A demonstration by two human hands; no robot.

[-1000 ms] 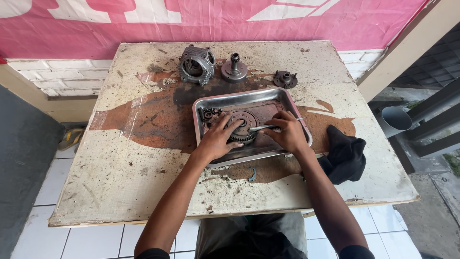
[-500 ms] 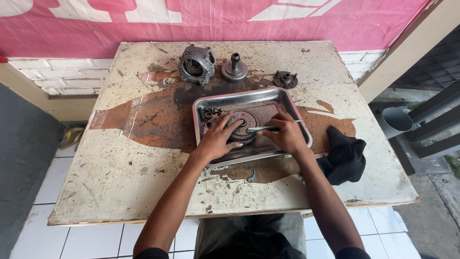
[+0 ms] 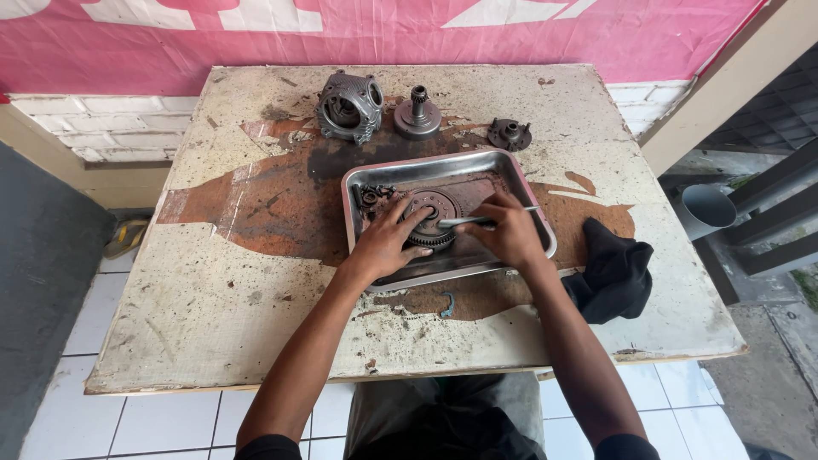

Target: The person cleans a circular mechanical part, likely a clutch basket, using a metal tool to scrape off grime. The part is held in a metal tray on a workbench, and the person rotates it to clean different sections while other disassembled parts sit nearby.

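Head view, metal tray (image 3: 528, 183) mid-table, toothed gear (image 3: 429, 220) inside it, left hand (image 3: 385, 245) spread flat, fingers pressing the gear's left edge, right hand (image 3: 504, 232) right of the gear, closed around a thin metal tool (image 3: 477, 220), black rag (image 3: 615, 273) right of the tray.

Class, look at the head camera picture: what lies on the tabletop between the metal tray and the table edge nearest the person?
In the head view, between the metal tray and the near table edge lies only a small curved bluish piece on stained, flaking tabletop.

Left hand (image 3: 385, 243) covering the gear's (image 3: 430, 223) near edge, right hand (image 3: 508, 232) hiding the tool's (image 3: 477, 220) grip, small parts (image 3: 371, 197) in tray corner too tiny to tell, banner (image 3: 511, 34) cut off at top.
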